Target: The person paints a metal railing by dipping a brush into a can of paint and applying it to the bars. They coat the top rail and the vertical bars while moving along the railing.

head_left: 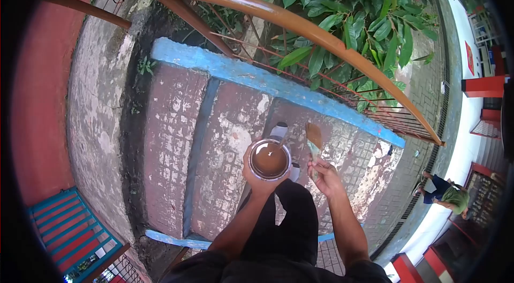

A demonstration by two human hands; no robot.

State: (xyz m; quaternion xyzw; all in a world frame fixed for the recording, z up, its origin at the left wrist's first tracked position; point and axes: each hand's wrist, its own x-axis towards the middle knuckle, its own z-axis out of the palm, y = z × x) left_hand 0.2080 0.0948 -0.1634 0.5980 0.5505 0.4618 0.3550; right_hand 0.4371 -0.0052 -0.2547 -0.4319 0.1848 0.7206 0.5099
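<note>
My left hand (259, 182) is wrapped round an open can of brown paint (269, 160), held in front of my legs. The paint surface is glossy, and drips mark the can's rim. In my right hand (326, 178) is a paintbrush (314, 144), gripped by its pale, stained handle. Its bristles point up and away from me and are coated brown. Brush and can are apart, the brush to the right. Beyond both hands runs a curved metal handrail (257, 10) with a shiny brown coat; neither hand touches it.
I stand on worn steps (225, 122) with peeling paint and a blue curb (241, 77) along the far side. Leafy branches (348, 20) hang over the railing. A rough wall (99, 95) rises at left. A person in a green top (455, 199) is at far right.
</note>
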